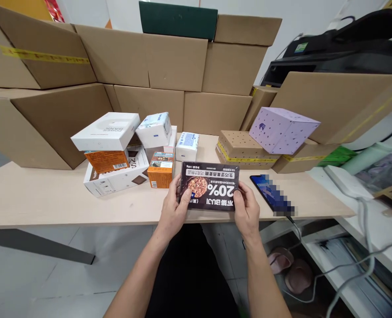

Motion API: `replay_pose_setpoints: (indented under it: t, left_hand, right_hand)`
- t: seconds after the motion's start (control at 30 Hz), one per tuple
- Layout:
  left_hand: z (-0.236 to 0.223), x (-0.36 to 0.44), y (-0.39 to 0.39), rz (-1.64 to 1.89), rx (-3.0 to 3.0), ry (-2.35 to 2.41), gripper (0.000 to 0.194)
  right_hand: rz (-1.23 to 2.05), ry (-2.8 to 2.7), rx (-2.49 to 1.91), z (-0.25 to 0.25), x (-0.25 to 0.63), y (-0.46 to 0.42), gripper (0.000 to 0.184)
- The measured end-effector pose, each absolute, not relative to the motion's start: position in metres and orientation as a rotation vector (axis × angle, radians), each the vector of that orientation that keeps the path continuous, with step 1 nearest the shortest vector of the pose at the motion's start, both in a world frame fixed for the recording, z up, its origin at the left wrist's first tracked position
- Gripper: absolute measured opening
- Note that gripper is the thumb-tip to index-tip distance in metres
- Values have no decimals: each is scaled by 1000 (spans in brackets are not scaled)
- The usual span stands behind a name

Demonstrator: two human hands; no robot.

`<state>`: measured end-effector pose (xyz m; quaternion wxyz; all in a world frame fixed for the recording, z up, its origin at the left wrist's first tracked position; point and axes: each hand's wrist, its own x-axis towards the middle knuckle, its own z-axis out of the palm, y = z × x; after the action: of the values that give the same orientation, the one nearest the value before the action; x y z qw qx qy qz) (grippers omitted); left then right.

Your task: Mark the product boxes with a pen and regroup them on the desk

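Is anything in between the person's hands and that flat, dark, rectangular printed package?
Nothing visible is in the way: the left hand and the right hand directly hold opposite ends of the flat, dark, rectangular printed package.

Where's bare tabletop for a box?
Pale wooden tabletop: front left, before the white box with brown-square print; right end, beyond the black smartphone; narrow strip between small white pack and brown dotted cardboard box. Crowded: rear left, around flat white POWER BANK box; rear right, around lilac spotted box.
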<state>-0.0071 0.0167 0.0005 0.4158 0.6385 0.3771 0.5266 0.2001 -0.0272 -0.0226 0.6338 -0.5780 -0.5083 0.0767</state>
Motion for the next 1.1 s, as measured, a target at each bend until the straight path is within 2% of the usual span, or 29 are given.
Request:
replay_pose_setpoints:
  t: [0.3,0.87,1.03,1.1]
  left_hand:
    - [-1,-8,18,1320,1635,977,54]
    - [0,-6,17,1356,1570,919,53]
    - [-5,-8,19,1348,1529,864,71]
    - [-8,-9,20,1325,1565,842,72]
  right_hand:
    - [411,-1153,-1172,-17,200,-27,40]
    - [473,-1092,-1158,-16,201,-24,48]
    - [463,-1149,-1139,-18,204,-27,53]
    - [471,-1172,-1130,-19,205,-27,53]
